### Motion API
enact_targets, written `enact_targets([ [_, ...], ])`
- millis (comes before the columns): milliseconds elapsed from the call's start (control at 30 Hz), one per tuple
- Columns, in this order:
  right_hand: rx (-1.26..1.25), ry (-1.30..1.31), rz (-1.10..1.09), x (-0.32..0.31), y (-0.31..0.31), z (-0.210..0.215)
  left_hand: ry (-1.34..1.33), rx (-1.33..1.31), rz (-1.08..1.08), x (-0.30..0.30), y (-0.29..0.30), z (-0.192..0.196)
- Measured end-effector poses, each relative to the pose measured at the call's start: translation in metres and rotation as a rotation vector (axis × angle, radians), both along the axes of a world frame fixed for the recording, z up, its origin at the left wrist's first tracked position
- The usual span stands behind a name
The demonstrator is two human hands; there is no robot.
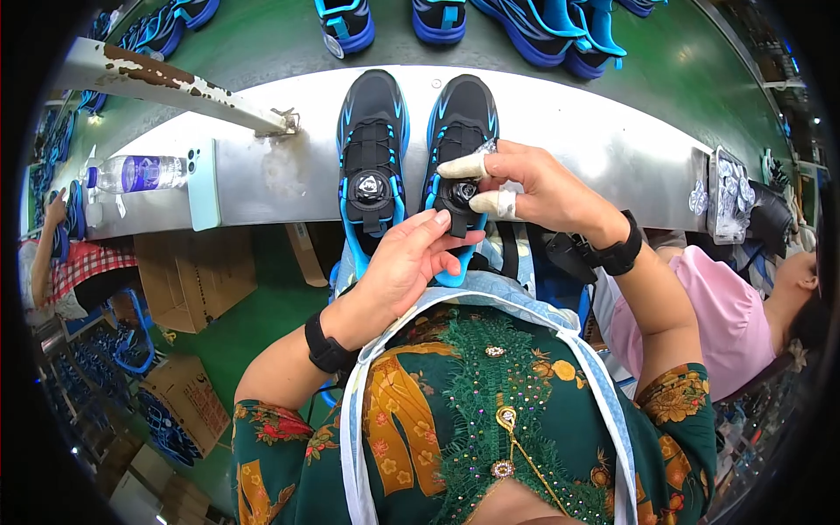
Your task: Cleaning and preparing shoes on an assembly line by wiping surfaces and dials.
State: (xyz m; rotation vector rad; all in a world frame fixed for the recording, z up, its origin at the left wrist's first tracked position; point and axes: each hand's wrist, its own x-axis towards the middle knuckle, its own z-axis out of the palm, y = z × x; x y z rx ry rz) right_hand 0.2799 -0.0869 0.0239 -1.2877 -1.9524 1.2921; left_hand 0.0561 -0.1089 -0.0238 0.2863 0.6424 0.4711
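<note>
Two black and blue sneakers lie side by side on the metal ledge, toes pointing away from me. The left sneaker [374, 114] has a round black lacing dial [369, 187] on its tongue, and neither hand touches it. On the right sneaker [464, 101], my right hand [547, 188] closes thumb and forefinger around the matching dial [460, 190]. Pale finger cots cover that thumb and forefinger. Below it, my left hand [398, 267] pinches the black tongue [458, 226] near the collar; its lower fingers are curled and partly hidden.
A light-green phone [204, 184] and a water bottle [140, 174] lie on the left, near a rusty white post [175, 87]. More sneakers [534, 31] stand on the green belt beyond. At right are a clear tray of small parts [730, 197] and a person in pink [709, 319].
</note>
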Motion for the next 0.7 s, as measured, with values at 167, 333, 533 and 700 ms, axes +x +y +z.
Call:
enact_targets([
  [167,0.146,-0.102,-0.090,-0.008,-0.011,-0.012,0.007,0.050,-0.009,0.007,-0.002,0.000],
  [333,0.351,-0.331,-0.188,-0.017,-0.020,-0.022,0.019,0.099,0.015,0.009,-0.003,0.000],
  [533,0.032,-0.285,-0.244,0.007,-0.042,-0.023,0.027,0.009,0.036,0.014,0.001,0.006],
  [700,0.102,-0.304,-0.212,-0.015,-0.048,-0.024,0.089,0.138,-0.112,0.001,0.004,0.011],
])
